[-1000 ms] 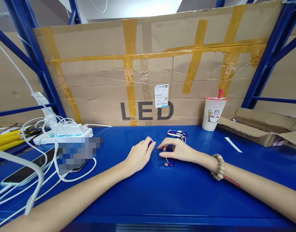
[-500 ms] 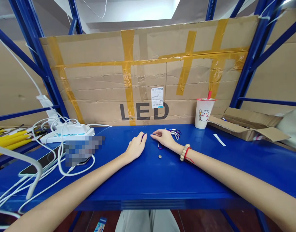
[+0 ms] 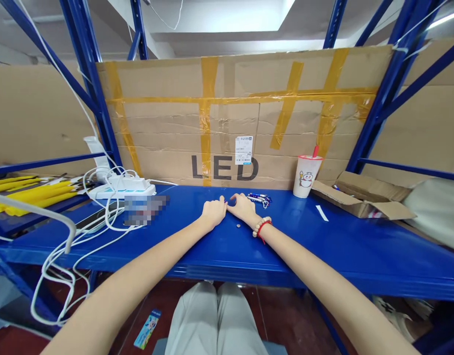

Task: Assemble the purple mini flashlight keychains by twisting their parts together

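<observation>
My left hand (image 3: 213, 214) is closed over the blue table (image 3: 197, 249), its thumb and index finger pressed around something small and mostly hidden, with a dark purple bit at the fingertips. My right hand (image 3: 243, 209) meets it, thumb and index fingertips pinched together at that spot. What the pinch holds, if anything, is too small to make out. A small round disc (image 3: 238, 226), like a button battery, lies just in front of my right hand. Behind that hand are several small metal carabiner keychains (image 3: 260, 198), blue and silver.
A white cup (image 3: 307, 178) with a red straw stands at the right, beside an open cardboard box (image 3: 363, 195) and a white strip (image 3: 322, 213). Tangled white cables (image 3: 112, 229), a power strip (image 3: 127, 187) and a phone (image 3: 99, 217) lie left. Taped cardboard (image 3: 168, 133) walls the back.
My hands have come together, right fingertips now touching the left ones. My view has shifted, showing more of the floor and my legs.
</observation>
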A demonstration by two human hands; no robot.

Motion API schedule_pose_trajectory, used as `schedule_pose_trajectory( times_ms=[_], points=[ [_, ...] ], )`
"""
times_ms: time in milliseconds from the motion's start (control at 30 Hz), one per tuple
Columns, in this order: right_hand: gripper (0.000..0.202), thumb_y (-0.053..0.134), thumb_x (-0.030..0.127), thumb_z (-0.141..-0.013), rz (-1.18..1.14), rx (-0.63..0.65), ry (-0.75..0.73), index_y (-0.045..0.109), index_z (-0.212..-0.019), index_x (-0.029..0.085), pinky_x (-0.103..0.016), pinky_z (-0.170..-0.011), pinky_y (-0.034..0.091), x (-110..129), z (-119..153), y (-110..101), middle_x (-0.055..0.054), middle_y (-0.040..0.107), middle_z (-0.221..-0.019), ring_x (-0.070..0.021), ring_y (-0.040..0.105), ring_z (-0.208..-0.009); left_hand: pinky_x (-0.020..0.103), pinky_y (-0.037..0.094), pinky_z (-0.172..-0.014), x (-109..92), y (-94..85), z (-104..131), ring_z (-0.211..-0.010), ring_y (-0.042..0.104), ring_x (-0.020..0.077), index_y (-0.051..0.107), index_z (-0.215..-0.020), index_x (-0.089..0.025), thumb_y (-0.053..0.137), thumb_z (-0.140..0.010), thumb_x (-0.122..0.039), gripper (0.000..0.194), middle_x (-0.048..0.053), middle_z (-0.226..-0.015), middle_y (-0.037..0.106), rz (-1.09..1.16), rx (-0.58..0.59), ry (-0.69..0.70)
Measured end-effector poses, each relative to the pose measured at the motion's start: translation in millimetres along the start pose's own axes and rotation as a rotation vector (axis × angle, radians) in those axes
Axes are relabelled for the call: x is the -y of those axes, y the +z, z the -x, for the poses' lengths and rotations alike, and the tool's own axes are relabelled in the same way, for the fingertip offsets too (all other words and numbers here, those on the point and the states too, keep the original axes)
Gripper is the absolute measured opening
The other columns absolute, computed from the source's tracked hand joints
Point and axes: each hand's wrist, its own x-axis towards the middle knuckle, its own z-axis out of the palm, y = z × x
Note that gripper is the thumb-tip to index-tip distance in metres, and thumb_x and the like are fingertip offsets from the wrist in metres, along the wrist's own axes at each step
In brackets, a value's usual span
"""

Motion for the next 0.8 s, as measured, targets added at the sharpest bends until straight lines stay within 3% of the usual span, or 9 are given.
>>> schedule_pose_trajectory(
  times_ms=[133,267,433,600,700,800],
  points=[
    [0.036,0.056,0.038,-0.075,-0.007,0.091,-0.038,0.059,-0.099,0.011,-0.035,-0.077,0.042,0.0,1.9,-8.7,-0.012,0.062,-0.093,-0.025,0.058,-0.089,0.034,0.04,-0.076,-8.2,3.3,-15.2,-0.094,0.058,0.028,0.045,-0.113,-0.006,0.027,-0.092,-0.028,0.036,0.021,-0.098,0.061,0.046,-0.003,-0.077],
    [0.044,0.067,0.028,-0.068,-0.1,0.284,-0.107,0.057,-0.107,0.009,-0.025,-0.07,0.046,-12.5,-5.7,-22.3,-0.007,0.066,-0.082,-0.016,0.062,-0.074,0.034,0.041,-0.075,-15.5,5.2,-34.6,-0.094,0.059,0.0274,0.05,-0.108,-0.003,0.028,-0.092,-0.026,0.036,0.023,-0.099,0.06,0.12,0.003,-0.181],
    [0.044,0.069,0.018,-0.067,-0.23,0.464,-0.15,0.057,-0.109,0.01,-0.016,-0.064,0.048,-25.0,-13.5,-32.7,-0.006,0.068,-0.087,-0.0104,0.063,-0.074,0.036,0.042,-0.076,-11.1,8.6,-40.7,-0.096,0.058,0.0283,0.052,-0.105,-0.007,0.022,-0.093,-0.033,0.041,0.019,-0.102,0.061,0.209,-0.025,-0.229],
    [0.034,0.07,0.02,-0.065,-0.246,0.416,-0.135,0.064,-0.096,0.009,-0.02,-0.059,0.048,-26.6,-16.3,-29.9,-0.007,0.067,-0.077,-0.0136,0.062,-0.067,0.036,0.042,-0.077,-3.6,4.5,-36.9,-0.097,0.058,0.026,0.046,-0.11,-0.013,0.015,-0.093,-0.037,0.043,0.014,-0.105,0.061,0.266,-0.061,-0.244],
    [0.021,0.072,0.019,-0.062,-0.235,0.357,-0.128,0.067,-0.08,0.01,-0.019,-0.055,0.046,-25.2,-15.9,-28.8,-0.006,0.065,-0.071,-0.0137,0.059,-0.065,0.037,0.041,-0.079,-5.6,0.6,-36.2,-0.099,0.057,0.0272,0.042,-0.112,-0.012,0.02,-0.092,-0.04,0.041,0.015,-0.107,0.06,0.283,-0.077,-0.239],
    [0.01,0.07,0.016,-0.063,-0.251,0.383,-0.115,0.064,-0.069,0.012,-0.017,-0.043,0.043,-23.0,-13.6,-29.9,-0.003,0.061,-0.061,-0.0109,0.054,-0.053,0.038,0.041,-0.078,-8.1,-0.9,-35.1,-0.1,0.056,0.0293,0.04,-0.111,-0.012,0.027,-0.091,-0.036,0.034,0.016,-0.107,0.059,0.324,-0.093,-0.184]
  ],
)
